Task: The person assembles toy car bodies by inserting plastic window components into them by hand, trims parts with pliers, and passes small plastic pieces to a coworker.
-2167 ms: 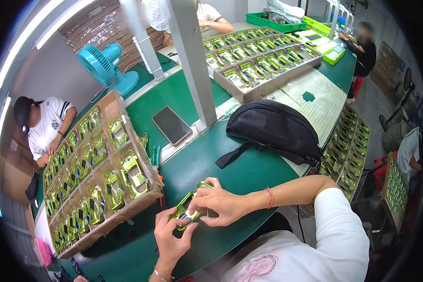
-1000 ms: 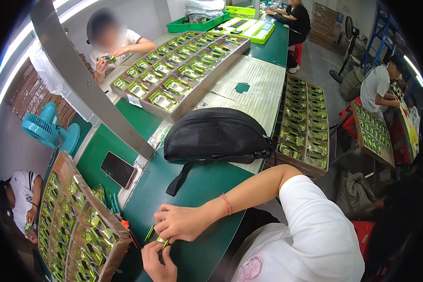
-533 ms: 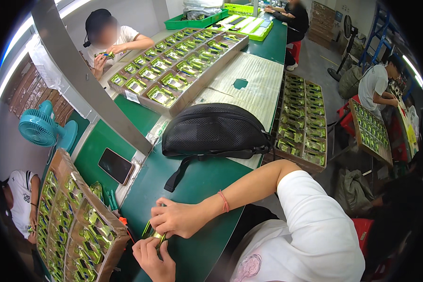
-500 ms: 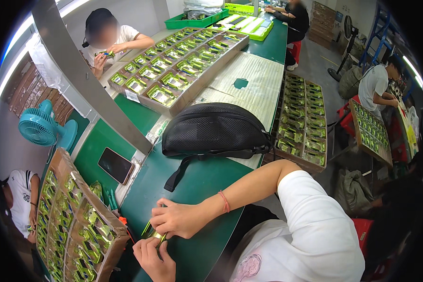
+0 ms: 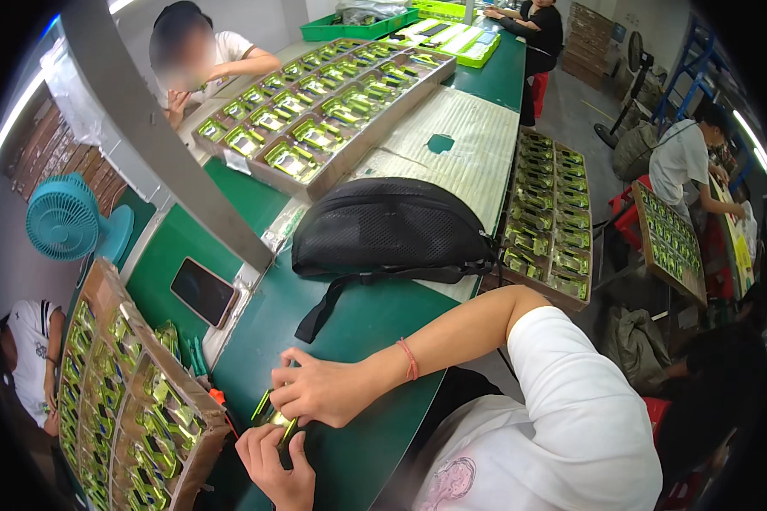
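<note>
While both hands meet at the table's (image 5: 358, 332) near edge, the right hand (image 5: 320, 390) curls over a small green part (image 5: 268, 415), fingers closed on its top. Just below it, the left hand (image 5: 274, 457) pinches the same part from underneath. A tray (image 5: 123, 400) of green parts sits to the left, a black bag (image 5: 388, 230) farther off, and a phone (image 5: 203, 291) far left.

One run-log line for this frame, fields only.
left hand: grips small green part from below | right hand: pinches same part from above | surface: green table | nearby: cardboard tray of green parts, black waist bag
</note>
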